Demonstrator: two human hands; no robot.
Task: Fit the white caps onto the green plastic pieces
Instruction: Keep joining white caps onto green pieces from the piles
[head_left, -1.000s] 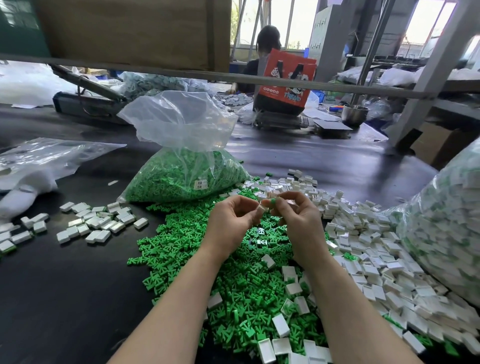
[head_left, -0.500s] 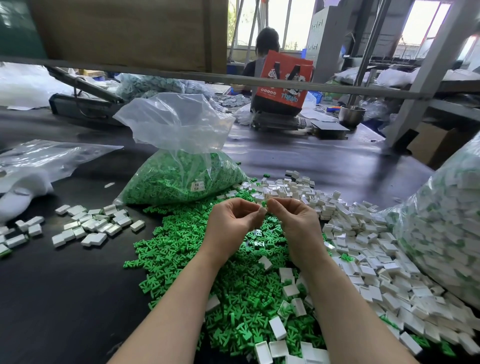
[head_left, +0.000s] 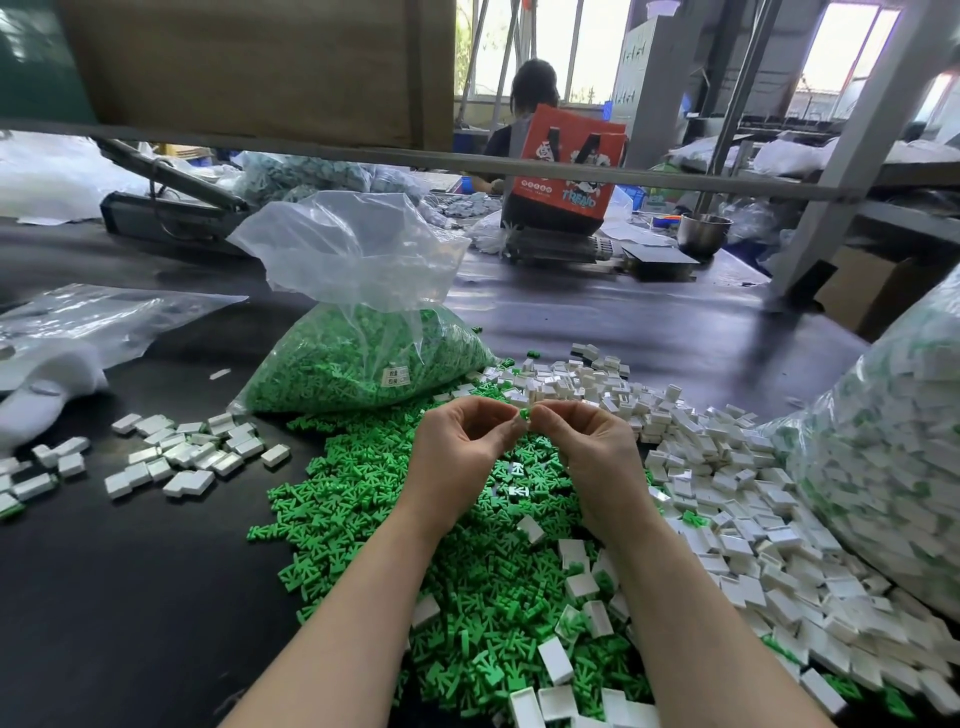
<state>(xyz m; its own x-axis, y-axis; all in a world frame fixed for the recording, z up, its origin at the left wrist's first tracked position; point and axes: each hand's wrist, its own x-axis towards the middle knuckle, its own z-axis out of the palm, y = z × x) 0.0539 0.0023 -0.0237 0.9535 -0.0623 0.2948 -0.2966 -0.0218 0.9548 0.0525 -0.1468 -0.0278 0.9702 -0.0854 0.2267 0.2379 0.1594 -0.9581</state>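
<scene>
Here, left hand (head_left: 462, 447) and right hand (head_left: 582, 447) grips pinching, seemingly together, green piece (head_left: 524, 414).

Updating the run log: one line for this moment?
left hand: pinching | right hand: pinching green piece | step: fitting cap, cap hidden | stock: piles on table

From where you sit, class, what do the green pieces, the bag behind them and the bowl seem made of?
Green pieces: probably moulded plastic, matt, uniform colour.
Bag: thin clear plastic film, crinkled, glossy.
Bowl: likely steel, grey with shiny reflections.
</scene>
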